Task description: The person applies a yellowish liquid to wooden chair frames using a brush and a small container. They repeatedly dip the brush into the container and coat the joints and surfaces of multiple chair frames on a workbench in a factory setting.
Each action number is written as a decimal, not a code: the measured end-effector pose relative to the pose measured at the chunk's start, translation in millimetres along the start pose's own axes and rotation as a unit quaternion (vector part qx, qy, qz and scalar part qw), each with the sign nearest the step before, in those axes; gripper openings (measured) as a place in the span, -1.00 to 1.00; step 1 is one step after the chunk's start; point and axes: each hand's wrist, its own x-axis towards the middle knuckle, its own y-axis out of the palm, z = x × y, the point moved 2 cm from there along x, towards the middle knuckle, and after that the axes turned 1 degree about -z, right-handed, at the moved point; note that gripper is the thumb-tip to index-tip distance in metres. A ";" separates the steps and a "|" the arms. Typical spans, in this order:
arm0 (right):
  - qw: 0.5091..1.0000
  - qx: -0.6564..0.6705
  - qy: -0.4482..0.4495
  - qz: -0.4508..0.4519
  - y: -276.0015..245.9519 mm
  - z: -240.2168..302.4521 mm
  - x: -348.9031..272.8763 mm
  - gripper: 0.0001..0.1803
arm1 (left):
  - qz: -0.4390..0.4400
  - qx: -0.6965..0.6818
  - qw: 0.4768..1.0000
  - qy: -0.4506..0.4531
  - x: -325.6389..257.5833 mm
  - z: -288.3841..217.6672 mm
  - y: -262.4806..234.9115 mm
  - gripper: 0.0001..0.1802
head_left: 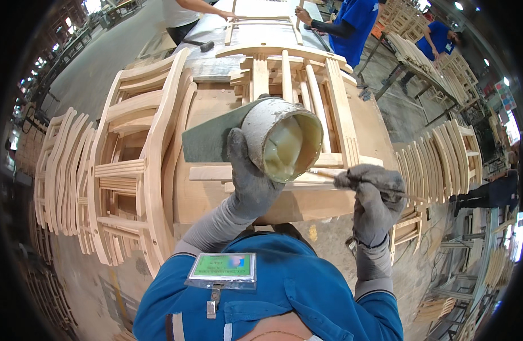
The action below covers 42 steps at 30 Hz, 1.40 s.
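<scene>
Clearly mid-gluing, by the look of it: left hand (251, 183), gloved grey, wrapped round a grimy white pot (281, 145) tipped toward the body, with pale yellowish glue (283, 152) pooled inside. Right hand (374, 196), also gloved, closed on a thin stick or brush (329, 173), tip just at the pot's lower rim. Pot held up above the near edge of the surface (216, 196), over a bare-wood chair frame (298, 91) lying flat with its spindles pointing away. Beside it, along the left edge, more chair frames (131, 165) stacked on their sides. Judged next: loading the tip with glue, then carrying it to a joint on the frame, calling for a steady pot and no drips across clean wood. Exact joint: cannot tell.
</scene>
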 end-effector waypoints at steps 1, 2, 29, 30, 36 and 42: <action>0.999 0.042 0.006 0.006 -2.3 1.2 -4.1 -0.80 | 0.015 0.047 0.998 0.035 -1.6 1.6 -1.5 -0.21; 0.996 0.083 0.011 0.013 -4.1 1.5 -7.0 -0.81 | 0.029 0.094 0.993 0.071 -4.6 4.1 -5.2 -0.23; 0.990 0.031 0.127 -0.048 -127.8 -93.0 214.5 -0.81 | -0.130 0.363 0.898 0.213 55.6 37.1 -17.7 -0.43; 0.995 0.000 0.080 -0.053 -140.9 -105.9 248.0 -0.81 | -0.131 0.226 0.943 0.204 57.1 36.0 -22.1 -0.44; 0.976 -0.173 0.093 -0.090 -197.8 -188.1 380.0 -0.77 | -0.169 0.098 0.960 0.202 50.0 19.6 -34.5 -0.42; 0.975 -0.151 0.141 -0.081 -194.3 -232.4 403.9 -0.77 | -0.224 0.243 0.913 0.241 36.6 5.2 -42.2 -0.42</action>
